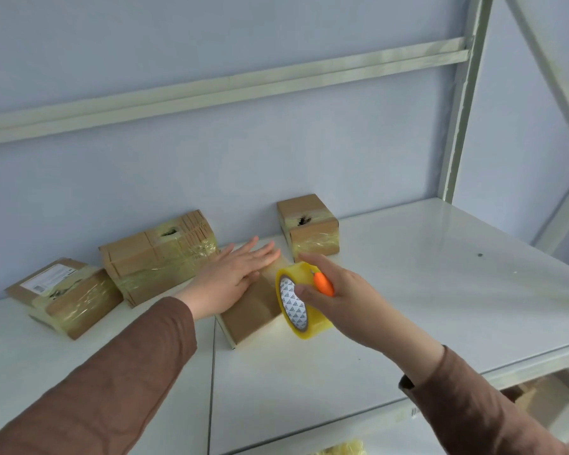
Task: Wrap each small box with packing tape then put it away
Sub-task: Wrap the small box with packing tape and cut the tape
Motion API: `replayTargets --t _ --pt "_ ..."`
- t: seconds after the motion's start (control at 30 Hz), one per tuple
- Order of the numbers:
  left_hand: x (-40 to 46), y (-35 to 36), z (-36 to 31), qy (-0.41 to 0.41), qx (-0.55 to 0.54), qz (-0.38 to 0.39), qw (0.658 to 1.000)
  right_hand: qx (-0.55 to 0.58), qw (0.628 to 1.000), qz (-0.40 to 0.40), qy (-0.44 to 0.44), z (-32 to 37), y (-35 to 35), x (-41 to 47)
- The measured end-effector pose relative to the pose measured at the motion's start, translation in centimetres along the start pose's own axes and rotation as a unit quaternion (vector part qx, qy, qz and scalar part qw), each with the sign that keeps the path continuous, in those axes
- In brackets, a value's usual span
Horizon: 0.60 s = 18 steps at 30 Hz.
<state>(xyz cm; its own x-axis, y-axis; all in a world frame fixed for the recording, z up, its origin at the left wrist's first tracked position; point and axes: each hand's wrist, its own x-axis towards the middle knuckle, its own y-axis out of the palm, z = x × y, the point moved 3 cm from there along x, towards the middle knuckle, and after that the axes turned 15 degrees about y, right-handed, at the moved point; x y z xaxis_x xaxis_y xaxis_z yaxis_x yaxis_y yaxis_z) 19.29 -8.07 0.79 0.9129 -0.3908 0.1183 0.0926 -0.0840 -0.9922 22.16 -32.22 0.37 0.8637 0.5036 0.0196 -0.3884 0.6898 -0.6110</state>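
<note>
- Brown sleeves are being extended over the white shelf board from the near edge.
- A flat brown cardboard box is being pressed down by the left hand, fingers straight and spread flat across its top.
- A roll of clear yellowish packing tape is being gripped by the right hand at the box's right edge, fingers curled round the roll, together with a small orange cutter.
- Three taped cardboard boxes are being kept along the back wall.
- Open board is being left to the right.
</note>
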Motion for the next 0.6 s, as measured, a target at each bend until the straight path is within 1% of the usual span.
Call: replayTargets --t 0.03,0.07,0.17,0.23,0.33,0.37,0.4,0.5,0.53,0.6 --pt "-0.1 0.3 -0.1 0.023 0.053 0.001 0.998 0.028 1.0 -0.009 -0.005 -0.4 0.1 0.0" --pt "-0.1 0.5 -0.2 0.041 0.078 -0.002 0.996 0.061 0.998 -0.018 -0.012 -0.9 0.3 -0.1" --pt "-0.2 0.8 -0.2 0.062 0.059 -0.019 0.996 0.138 0.988 -0.043 -0.052 -2.2 1.7 -1.0" --pt "-0.6 1.4 0.1 0.05 0.071 0.001 0.996 0.143 0.985 -0.051 -0.077 -2.5 3.0 -1.4" --pt "-0.8 2.5 0.9 -0.012 0.085 0.067 0.994 0.155 0.984 -0.044 -0.08 -1.6 4.1 -0.4" --pt "-0.7 2.6 1.0 -0.025 0.072 0.075 0.994 0.152 0.984 -0.04 -0.081 -1.1 4.4 0.3" --pt "-0.5 2.5 1.1 -0.031 0.047 0.068 0.996 0.141 0.986 -0.035 -0.084 -0.6 4.7 1.0" --pt "-0.5 2.1 1.1 -0.033 -0.081 0.01 0.996 0.085 0.992 -0.043 -0.088 1.1 5.1 2.8" --pt "-0.6 2.2 1.1 -0.035 -0.105 0.006 0.994 0.072 0.992 -0.054 -0.083 1.5 4.8 3.1" --pt "-0.8 2.6 1.0 -0.055 -0.1 0.036 0.993 0.053 0.992 -0.085 -0.072 1.6 3.7 3.2"
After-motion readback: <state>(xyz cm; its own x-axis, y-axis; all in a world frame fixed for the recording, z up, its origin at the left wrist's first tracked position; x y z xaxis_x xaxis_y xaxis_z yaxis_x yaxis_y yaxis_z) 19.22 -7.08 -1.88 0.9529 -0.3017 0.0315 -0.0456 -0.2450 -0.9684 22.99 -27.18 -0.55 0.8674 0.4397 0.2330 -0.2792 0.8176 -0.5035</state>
